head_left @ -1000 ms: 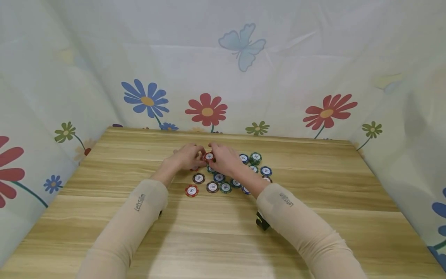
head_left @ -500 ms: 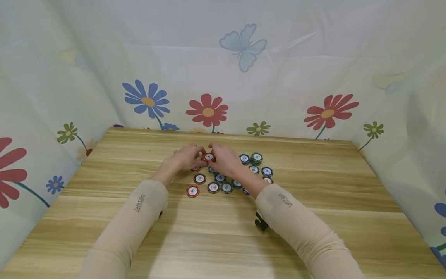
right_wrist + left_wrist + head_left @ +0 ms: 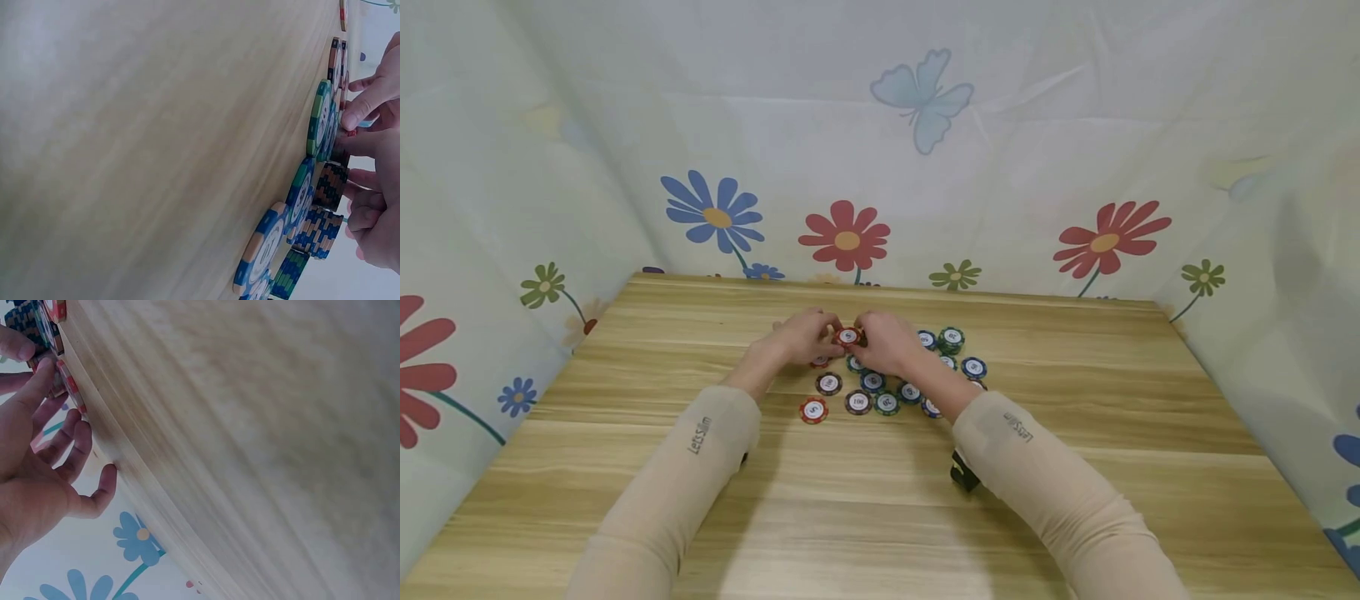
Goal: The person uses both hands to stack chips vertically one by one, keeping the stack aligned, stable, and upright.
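Both hands meet at a red-topped chip stack [image 3: 847, 336] near the table's far side. My left hand [image 3: 801, 336] holds its left side with thumb and index finger; in the left wrist view the other fingers of this hand [image 3: 47, 462] are spread and bent. From the right, my right hand [image 3: 891, 343] grips the stack, its fingertips partly hidden in the head view. The right wrist view has this hand's [image 3: 375, 206] remaining fingers curled beside a brown-and-black stack [image 3: 330, 186]. A red chip [image 3: 820, 362] lies partly under my left hand.
Loose chips lie nearer me: red [image 3: 813, 410], dark 100 chips [image 3: 858, 402], green [image 3: 886, 403] and blue [image 3: 974, 368]. A green stack [image 3: 951, 338] stands right of my right hand. The wooden table [image 3: 1112, 400] meets a flowered cloth at its back edge.
The right hand's raised index finger has come down, and that hand has turned slightly. The red-topped stack has barely shifted, and my left hand keeps its place.
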The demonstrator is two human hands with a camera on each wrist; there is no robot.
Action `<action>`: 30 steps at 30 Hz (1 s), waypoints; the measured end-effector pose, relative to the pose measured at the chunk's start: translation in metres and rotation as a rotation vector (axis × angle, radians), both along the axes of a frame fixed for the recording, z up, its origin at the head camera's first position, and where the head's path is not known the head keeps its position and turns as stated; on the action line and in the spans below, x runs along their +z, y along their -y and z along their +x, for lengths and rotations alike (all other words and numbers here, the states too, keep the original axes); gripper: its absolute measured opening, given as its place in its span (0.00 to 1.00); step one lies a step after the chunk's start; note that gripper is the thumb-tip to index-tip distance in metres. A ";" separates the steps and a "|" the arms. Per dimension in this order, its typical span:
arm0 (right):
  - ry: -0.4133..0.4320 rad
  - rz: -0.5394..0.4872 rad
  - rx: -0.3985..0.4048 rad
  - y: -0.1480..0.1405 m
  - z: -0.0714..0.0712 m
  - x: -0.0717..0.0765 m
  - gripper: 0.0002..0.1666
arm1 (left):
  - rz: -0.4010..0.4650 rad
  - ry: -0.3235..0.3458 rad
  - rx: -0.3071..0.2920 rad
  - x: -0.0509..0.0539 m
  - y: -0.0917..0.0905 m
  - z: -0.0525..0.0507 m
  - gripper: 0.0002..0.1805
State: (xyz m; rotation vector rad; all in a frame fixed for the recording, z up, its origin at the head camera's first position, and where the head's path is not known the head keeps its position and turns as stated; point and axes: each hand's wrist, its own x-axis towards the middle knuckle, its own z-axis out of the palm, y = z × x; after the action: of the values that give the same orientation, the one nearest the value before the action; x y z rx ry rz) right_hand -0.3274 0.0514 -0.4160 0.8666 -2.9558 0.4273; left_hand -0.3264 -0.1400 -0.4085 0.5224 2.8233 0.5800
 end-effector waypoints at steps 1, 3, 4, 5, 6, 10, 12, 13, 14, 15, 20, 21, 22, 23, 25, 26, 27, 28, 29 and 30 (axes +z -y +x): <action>-0.004 0.006 0.002 0.000 0.000 0.000 0.18 | 0.000 0.000 -0.003 0.000 0.000 0.000 0.21; -0.007 0.017 0.005 0.000 0.000 0.001 0.17 | -0.002 -0.002 -0.006 -0.001 0.000 -0.001 0.21; -0.009 0.022 0.004 0.000 0.000 0.001 0.16 | -0.004 -0.004 -0.008 -0.001 0.000 -0.001 0.21; -0.009 0.027 0.003 0.001 -0.001 0.000 0.16 | -0.006 -0.006 -0.010 -0.001 0.000 -0.001 0.21; -0.007 0.029 0.001 0.001 -0.001 0.000 0.16 | -0.009 -0.008 -0.011 -0.001 0.000 -0.001 0.21; -0.001 0.034 -0.004 0.002 -0.001 0.000 0.17 | -0.017 -0.014 -0.017 0.000 -0.001 -0.001 0.21; -0.002 0.033 -0.004 0.002 -0.001 0.000 0.17 | -0.019 -0.014 -0.016 0.000 -0.001 -0.001 0.21; -0.004 0.033 -0.003 0.002 -0.001 0.000 0.17 | -0.020 -0.014 -0.016 -0.001 -0.001 -0.001 0.21; -0.005 0.032 -0.003 0.002 -0.001 0.000 0.17 | -0.020 -0.013 -0.015 -0.001 -0.001 -0.001 0.21; -0.006 0.030 -0.001 0.002 -0.001 0.000 0.17 | -0.020 -0.013 -0.013 -0.001 -0.001 -0.001 0.21; -0.009 0.025 0.001 0.001 0.001 0.000 0.18 | -0.022 -0.006 -0.012 0.000 -0.001 -0.001 0.22; -0.006 0.025 -0.002 0.000 0.001 0.000 0.19 | -0.024 -0.006 -0.013 0.000 -0.001 -0.001 0.22; -0.003 0.024 -0.005 -0.001 0.002 0.000 0.20 | -0.024 -0.006 -0.014 0.000 -0.001 -0.001 0.22; 0.002 0.023 -0.007 -0.002 0.002 0.001 0.21 | -0.025 -0.006 -0.015 0.000 -0.001 -0.001 0.22; 0.012 0.023 -0.013 -0.005 0.004 0.003 0.24 | -0.025 -0.007 -0.015 0.000 -0.001 -0.001 0.22; 0.018 0.019 -0.014 -0.007 0.004 0.004 0.25 | -0.025 -0.007 -0.015 0.000 -0.001 -0.001 0.22; 0.026 0.009 -0.014 -0.008 0.005 0.006 0.26 | -0.026 -0.007 -0.014 0.000 -0.001 -0.001 0.22; 0.031 0.002 -0.014 -0.010 0.006 0.008 0.26 | -0.027 -0.008 -0.014 0.000 -0.001 -0.001 0.22; 0.035 -0.003 -0.012 -0.013 0.007 0.010 0.27 | -0.029 -0.007 -0.012 0.000 -0.001 -0.001 0.22; 0.035 -0.008 -0.008 -0.015 0.008 0.012 0.27 | -0.031 -0.006 -0.012 0.000 -0.001 -0.002 0.22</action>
State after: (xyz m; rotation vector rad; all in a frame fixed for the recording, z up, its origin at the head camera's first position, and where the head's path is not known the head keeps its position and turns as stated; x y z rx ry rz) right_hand -0.3192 0.0667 -0.4044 0.8543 -2.9861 0.4576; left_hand -0.3281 -0.1389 -0.4086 0.5357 2.8281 0.5323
